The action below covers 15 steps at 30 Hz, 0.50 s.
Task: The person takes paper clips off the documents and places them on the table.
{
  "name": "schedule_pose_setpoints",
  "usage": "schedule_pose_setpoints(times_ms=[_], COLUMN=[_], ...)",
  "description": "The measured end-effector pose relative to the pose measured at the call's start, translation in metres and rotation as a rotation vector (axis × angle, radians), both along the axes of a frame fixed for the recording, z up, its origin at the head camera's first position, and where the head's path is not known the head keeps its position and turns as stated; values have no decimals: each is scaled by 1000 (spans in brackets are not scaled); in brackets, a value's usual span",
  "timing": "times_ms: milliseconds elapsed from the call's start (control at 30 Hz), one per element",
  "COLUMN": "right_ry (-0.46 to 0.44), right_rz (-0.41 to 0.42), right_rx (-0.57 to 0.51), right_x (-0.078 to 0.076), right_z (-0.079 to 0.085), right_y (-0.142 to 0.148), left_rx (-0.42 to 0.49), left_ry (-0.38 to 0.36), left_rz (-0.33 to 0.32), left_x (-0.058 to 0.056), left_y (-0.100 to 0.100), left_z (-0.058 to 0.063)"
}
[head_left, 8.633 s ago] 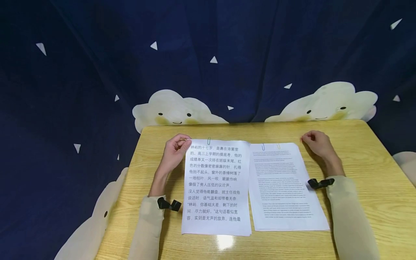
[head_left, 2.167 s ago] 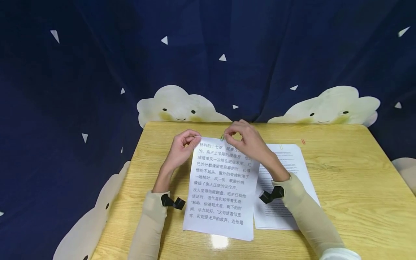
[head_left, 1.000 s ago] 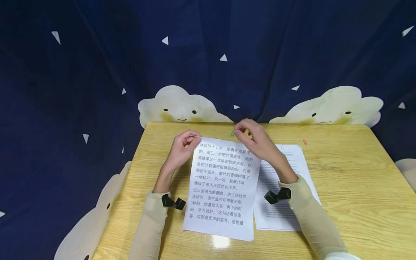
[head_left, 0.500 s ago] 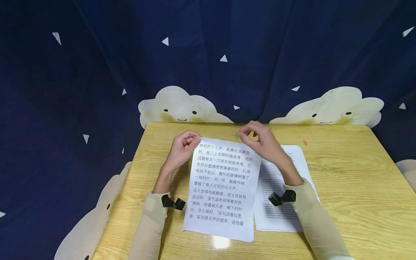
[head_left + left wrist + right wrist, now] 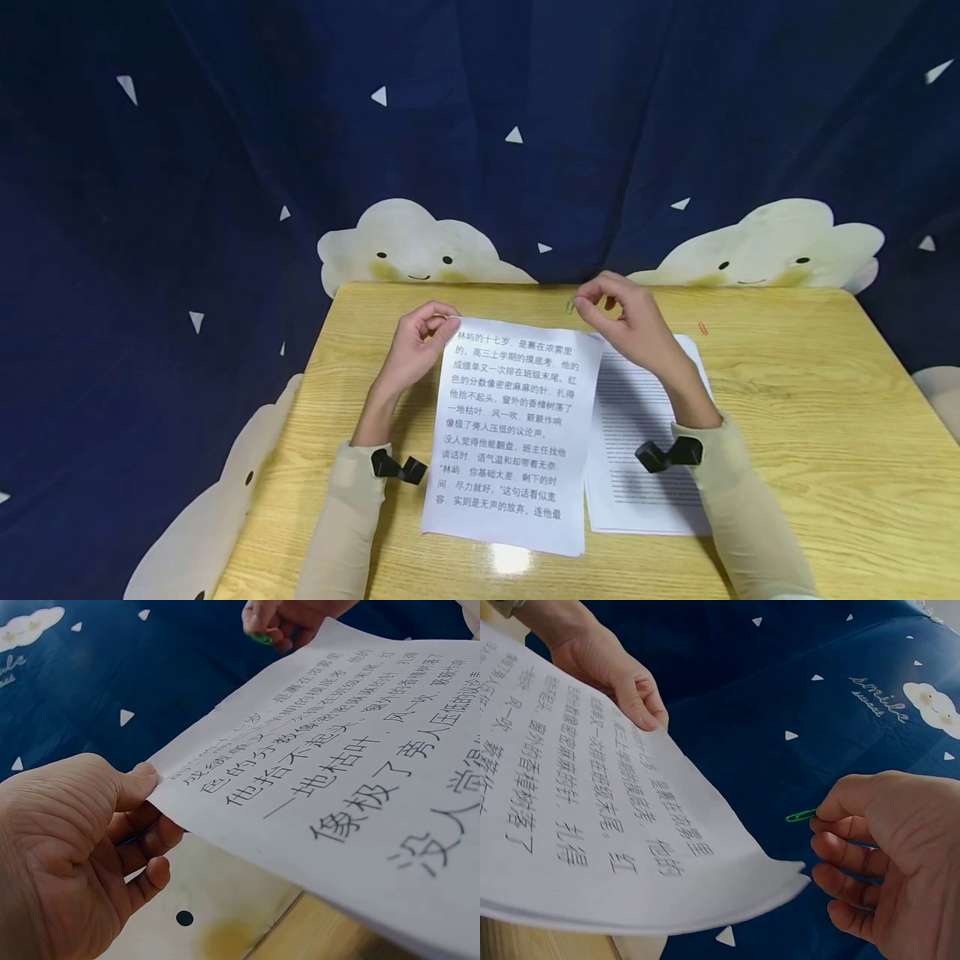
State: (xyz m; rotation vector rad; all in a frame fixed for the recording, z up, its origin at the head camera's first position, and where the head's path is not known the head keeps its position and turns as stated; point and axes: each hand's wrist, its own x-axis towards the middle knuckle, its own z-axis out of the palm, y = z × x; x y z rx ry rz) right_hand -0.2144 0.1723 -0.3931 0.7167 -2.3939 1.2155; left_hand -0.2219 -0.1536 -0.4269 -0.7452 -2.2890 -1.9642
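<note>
My left hand (image 5: pixel 417 340) pinches the top left corner of a stack of white sheets (image 5: pixel 510 467) printed in large Chinese characters. In the left wrist view, the thumb lies on top of the sheets (image 5: pixel 315 787) and the other fingers are curled below. My right hand (image 5: pixel 628 323) pinches a small green paper clip (image 5: pixel 801 816) between thumb and forefinger. Its remaining fingers are loosely curled. The clip is apart from the paper, beyond the stack's upper right corner, where the sheet edges (image 5: pixel 799 874) spread slightly.
A second stack of printed sheets (image 5: pixel 637 467) lies on the wooden table (image 5: pixel 810 433) at right, its upper part hidden by my right hand and forearm. A red paper clip (image 5: pixel 702 328) lies beyond it. A dark blue curtain (image 5: pixel 450 125) hangs behind the table.
My right hand left the red paper clip on the table, took the green paper clip off the Chinese sheets' top edge and moved right with it. My left hand stays at the corner.
</note>
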Motion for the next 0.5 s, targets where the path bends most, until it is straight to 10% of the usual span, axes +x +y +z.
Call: schedule_pose_setpoints(times_ms=[500], right_ry=[-4], right_rz=[-16], right_rx=[11], right_x=[3], right_z=[2], right_y=[27], left_rx=[15], left_ry=[7], left_rz=[0], left_x=[-1], left_y=[0], left_z=[-2])
